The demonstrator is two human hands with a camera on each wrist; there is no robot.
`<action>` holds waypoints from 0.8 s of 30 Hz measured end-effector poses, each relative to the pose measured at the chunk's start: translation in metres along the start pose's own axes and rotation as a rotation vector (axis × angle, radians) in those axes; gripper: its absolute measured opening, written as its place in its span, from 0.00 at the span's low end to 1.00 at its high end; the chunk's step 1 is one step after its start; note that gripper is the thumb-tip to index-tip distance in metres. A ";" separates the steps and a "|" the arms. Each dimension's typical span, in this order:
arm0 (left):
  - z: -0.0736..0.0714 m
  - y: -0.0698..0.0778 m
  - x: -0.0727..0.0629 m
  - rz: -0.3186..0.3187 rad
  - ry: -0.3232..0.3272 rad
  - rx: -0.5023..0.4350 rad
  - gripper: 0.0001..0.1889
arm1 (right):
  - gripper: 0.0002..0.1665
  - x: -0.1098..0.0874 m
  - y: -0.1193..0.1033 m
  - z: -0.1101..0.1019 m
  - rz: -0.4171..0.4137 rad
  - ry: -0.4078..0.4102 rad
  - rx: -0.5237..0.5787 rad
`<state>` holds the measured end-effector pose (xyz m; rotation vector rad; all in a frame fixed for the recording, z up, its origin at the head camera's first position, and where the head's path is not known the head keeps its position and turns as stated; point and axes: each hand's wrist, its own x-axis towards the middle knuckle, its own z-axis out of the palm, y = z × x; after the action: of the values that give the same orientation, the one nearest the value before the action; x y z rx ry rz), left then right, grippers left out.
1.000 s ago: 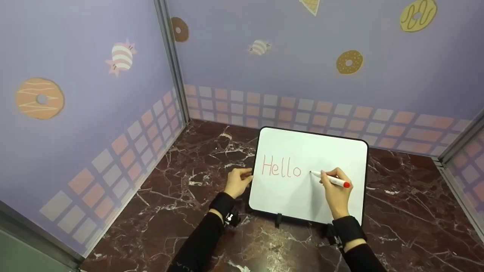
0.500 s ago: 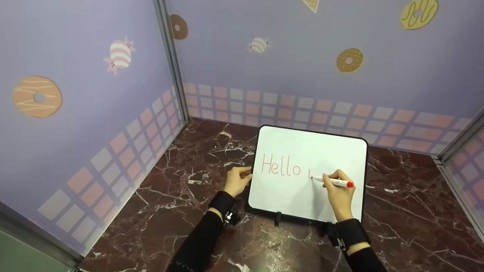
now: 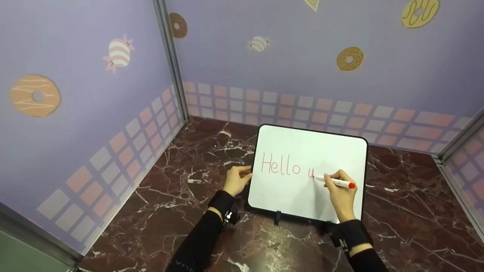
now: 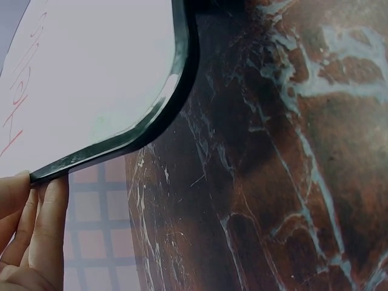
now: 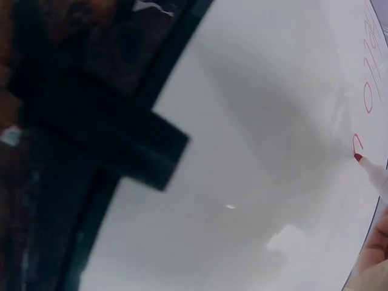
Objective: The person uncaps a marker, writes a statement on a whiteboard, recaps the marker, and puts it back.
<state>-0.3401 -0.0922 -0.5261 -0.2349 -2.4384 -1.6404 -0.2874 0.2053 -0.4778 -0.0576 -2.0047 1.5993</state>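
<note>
A whiteboard point(image 3: 287, 196) with a black frame leans on a small stand, with "Hello" in thin red letters and a short red u-shaped stroke after it. My right hand point(image 3: 342, 194) holds a white marker point(image 3: 338, 183) with a red end, its tip on the board at that stroke. In the right wrist view the red marker tip point(image 5: 357, 157) meets the end of the stroke. My left hand point(image 3: 236, 180) pinches the board's left edge; the left wrist view shows thumb in front and fingers point(image 4: 51, 224) behind the frame point(image 4: 109, 144).
The board stands on a dark red marbled tabletop point(image 3: 166, 211). Black stand feet point(image 3: 278, 218) hook over its lower edge. Purple walls point(image 3: 227, 68) with doughnut and sweet pictures close in the back and both sides.
The right hand has moved slightly right with the marker, and a red u-shaped stroke has appeared after "Hello". The left hand keeps its hold on the board's edge.
</note>
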 end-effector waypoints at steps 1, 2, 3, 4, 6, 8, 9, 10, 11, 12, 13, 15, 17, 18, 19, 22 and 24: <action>0.000 0.000 0.000 0.003 0.002 0.005 0.16 | 0.10 -0.001 0.000 -0.001 0.001 0.001 -0.004; -0.001 0.000 0.001 0.007 0.004 0.009 0.16 | 0.11 -0.002 0.000 -0.002 -0.002 0.005 -0.007; -0.001 0.000 0.001 0.009 0.006 0.013 0.16 | 0.11 -0.003 0.000 -0.002 -0.008 0.011 -0.005; -0.001 0.000 0.001 0.011 0.007 0.017 0.16 | 0.11 -0.003 0.000 -0.003 -0.014 0.018 0.004; -0.001 -0.001 0.001 0.016 0.007 0.017 0.16 | 0.11 -0.001 0.000 -0.003 -0.030 0.033 0.023; 0.000 -0.001 0.001 0.011 0.007 0.009 0.16 | 0.11 0.002 0.000 -0.003 -0.050 0.043 0.046; 0.000 -0.001 0.001 0.006 0.006 0.003 0.16 | 0.11 0.004 0.000 -0.003 -0.057 0.044 0.059; 0.000 -0.001 0.000 0.002 0.006 -0.003 0.16 | 0.11 0.006 -0.001 -0.002 -0.063 0.044 0.069; 0.000 -0.001 0.000 -0.002 0.004 -0.009 0.16 | 0.11 0.007 -0.001 -0.002 -0.069 0.043 0.077; 0.001 0.000 0.000 -0.008 0.002 -0.014 0.16 | 0.11 0.009 -0.001 -0.002 -0.069 0.042 0.090; 0.001 -0.001 0.000 -0.011 -0.001 -0.020 0.16 | 0.11 0.009 -0.002 -0.003 -0.066 0.046 0.102; 0.001 -0.001 0.000 -0.015 -0.005 -0.025 0.16 | 0.12 0.010 -0.002 -0.004 -0.058 0.058 0.120; 0.001 -0.001 0.001 -0.008 -0.009 -0.020 0.16 | 0.12 0.011 -0.002 -0.005 -0.053 0.081 0.132; 0.001 -0.001 0.001 -0.006 -0.009 -0.018 0.16 | 0.12 0.011 -0.002 -0.006 -0.051 0.092 0.138; 0.001 -0.001 0.001 -0.003 -0.006 -0.014 0.16 | 0.12 0.011 -0.001 -0.006 -0.052 0.101 0.136; 0.001 -0.002 0.001 0.007 0.001 0.005 0.16 | 0.12 0.011 0.000 -0.007 -0.054 0.109 0.120; 0.000 -0.002 0.000 0.010 0.004 0.006 0.16 | 0.12 0.011 0.001 -0.007 -0.053 0.103 0.113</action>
<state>-0.3410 -0.0925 -0.5279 -0.2419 -2.4357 -1.6273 -0.2935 0.2160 -0.4733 -0.0423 -1.8198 1.6393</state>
